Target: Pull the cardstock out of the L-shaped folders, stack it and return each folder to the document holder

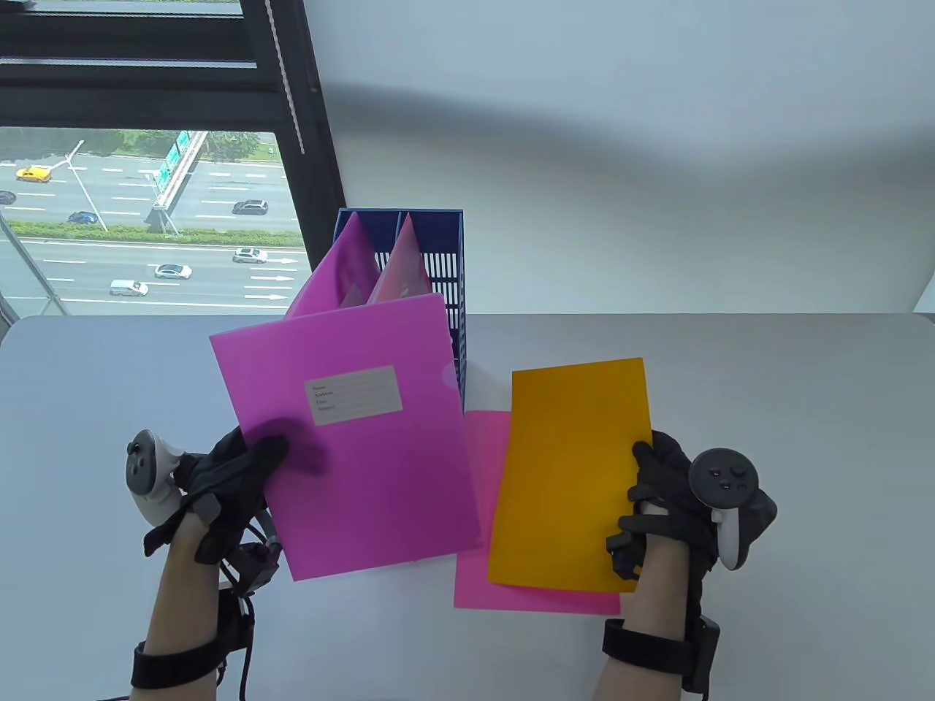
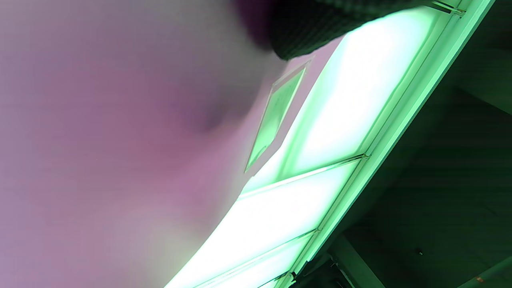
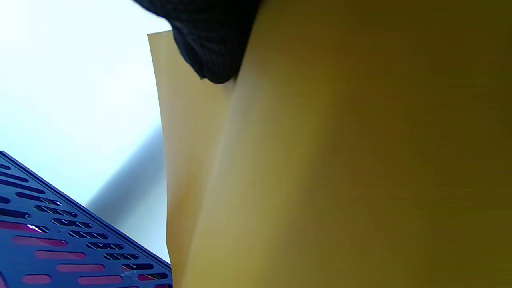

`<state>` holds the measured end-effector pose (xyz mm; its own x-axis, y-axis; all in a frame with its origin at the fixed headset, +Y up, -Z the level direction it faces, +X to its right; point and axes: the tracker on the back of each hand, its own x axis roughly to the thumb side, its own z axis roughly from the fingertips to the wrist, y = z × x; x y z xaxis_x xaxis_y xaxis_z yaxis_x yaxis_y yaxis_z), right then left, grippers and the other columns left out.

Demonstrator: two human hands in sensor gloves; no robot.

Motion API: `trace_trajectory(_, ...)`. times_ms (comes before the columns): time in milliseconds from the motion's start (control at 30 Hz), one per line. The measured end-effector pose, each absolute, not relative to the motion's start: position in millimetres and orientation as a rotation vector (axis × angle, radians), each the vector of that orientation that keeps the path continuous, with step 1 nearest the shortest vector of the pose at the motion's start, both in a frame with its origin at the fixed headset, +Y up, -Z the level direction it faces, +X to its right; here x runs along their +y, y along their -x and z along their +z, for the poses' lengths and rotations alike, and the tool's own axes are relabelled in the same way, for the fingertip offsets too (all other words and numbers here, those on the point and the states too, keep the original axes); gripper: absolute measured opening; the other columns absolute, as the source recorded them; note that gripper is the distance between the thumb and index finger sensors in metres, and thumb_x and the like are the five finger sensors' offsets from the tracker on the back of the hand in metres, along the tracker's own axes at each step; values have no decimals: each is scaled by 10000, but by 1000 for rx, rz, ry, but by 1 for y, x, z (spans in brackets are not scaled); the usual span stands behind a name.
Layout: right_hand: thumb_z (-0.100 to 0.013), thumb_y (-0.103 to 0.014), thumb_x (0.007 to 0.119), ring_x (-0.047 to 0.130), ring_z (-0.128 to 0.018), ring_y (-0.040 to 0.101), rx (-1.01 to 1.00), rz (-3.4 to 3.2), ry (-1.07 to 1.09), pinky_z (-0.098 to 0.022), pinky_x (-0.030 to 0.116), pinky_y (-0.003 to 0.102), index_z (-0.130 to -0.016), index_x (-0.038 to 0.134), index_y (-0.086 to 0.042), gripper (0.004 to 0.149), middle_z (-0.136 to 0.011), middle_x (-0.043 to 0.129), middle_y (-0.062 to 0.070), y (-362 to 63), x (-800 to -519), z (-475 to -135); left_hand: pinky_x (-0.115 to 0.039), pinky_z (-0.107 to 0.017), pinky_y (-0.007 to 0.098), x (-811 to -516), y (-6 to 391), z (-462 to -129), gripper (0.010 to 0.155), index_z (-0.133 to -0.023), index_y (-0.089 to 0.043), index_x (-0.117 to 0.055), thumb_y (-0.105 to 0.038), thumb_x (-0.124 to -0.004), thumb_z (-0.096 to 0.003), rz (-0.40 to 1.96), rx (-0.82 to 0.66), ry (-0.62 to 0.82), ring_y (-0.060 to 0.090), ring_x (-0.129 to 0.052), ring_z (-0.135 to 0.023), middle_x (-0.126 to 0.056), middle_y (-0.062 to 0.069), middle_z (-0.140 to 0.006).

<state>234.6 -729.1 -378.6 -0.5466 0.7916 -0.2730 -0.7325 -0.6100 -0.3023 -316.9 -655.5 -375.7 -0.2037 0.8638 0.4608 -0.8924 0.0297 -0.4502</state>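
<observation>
My right hand (image 1: pixel 668 504) pinches the orange cardstock (image 1: pixel 570 467) above the pink sheet (image 1: pixel 482 511) on the tabletop (image 1: pixel 767 409); square the edges before release. My left hand (image 1: pixel 219 489) grips the emptied magenta folder (image 1: pixel 350 438), which goes next into the blue document holder (image 1: pixel 438 248).

The folder (image 1: pixel 350 431) sits in the left hand (image 1: pixel 219 489), with the document holder (image 1: pixel 431 277) just beyond it holding two more folders (image 1: pixel 365 270). Right of it, the right hand (image 1: pixel 672 504) holds a cardstock sheet (image 1: pixel 570 475) over another sheet (image 1: pixel 482 511) lying on the table (image 1: pixel 767 438).
</observation>
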Motion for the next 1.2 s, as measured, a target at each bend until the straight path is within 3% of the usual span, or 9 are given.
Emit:
trace_trajectory(200, -518, -380, 935, 940, -549, 178, -84, 2370, 593, -708, 601, 504, -1035, 686, -211, 598, -885, 862, 44, -213, -753, -392, -708, -714, 505, -655, 317, -376, 469, -1037, -156, -716, -356, -709, -613, 1593, -780, -50, 278, -1034, -720, -891, 45, -887)
trace_trajectory(433, -504, -465, 949, 765, -769, 274, 121, 2578, 733, -760, 402, 556, -1149, 401, -223, 881, -1055, 635, 71, -188, -770, -401, -708, -715, 504, -655, 317, -376, 470, -1037, -154, -717, -358, -710, -613, 1591, -777, -46, 279, -1033, -721, -891, 45, -888)
trace_trajectory(567, -512, -489, 930, 665, -835, 298, 131, 2611, 777, -768, 318, 564, -1148, 434, -241, 843, -1099, 536, 74, -181, -772, -401, -709, -715, 504, -656, 317, -376, 470, -1037, -154, -716, -358, -710, -613, 1587, -775, -44, 277, -1034, -720, -892, 43, -886)
trace_trajectory(733, -512, -501, 928, 671, -840, 293, 108, 2625, 755, -769, 322, 559, -1144, 450, -246, 832, -1092, 555, 66, -183, -771, -402, -709, -715, 503, -656, 316, -376, 469, -1036, -154, -718, -358, -710, -613, 1585, -777, -41, 278, -1034, -720, -893, 44, -886)
trace_trajectory(933, -524, -507, 910, 689, -835, 265, -75, 2542, 629, -776, 342, 551, -1141, 472, -262, 795, -1084, 581, 42, -177, -733, -397, -710, -713, 504, -657, 315, -377, 469, -1035, -154, -720, -358, -711, -612, 1580, -779, -37, 277, -1035, -718, -893, 46, -885)
trace_trajectory(1200, -547, -526, 877, 786, -772, 225, -258, 2256, 208, -778, 417, 541, -1102, 601, -281, 666, -1021, 715, 9, -147, -663, -378, -709, -713, 507, -657, 314, -377, 470, -1035, -153, -719, -358, -711, -612, 1576, -783, -33, 276, -1035, -719, -893, 45, -885)
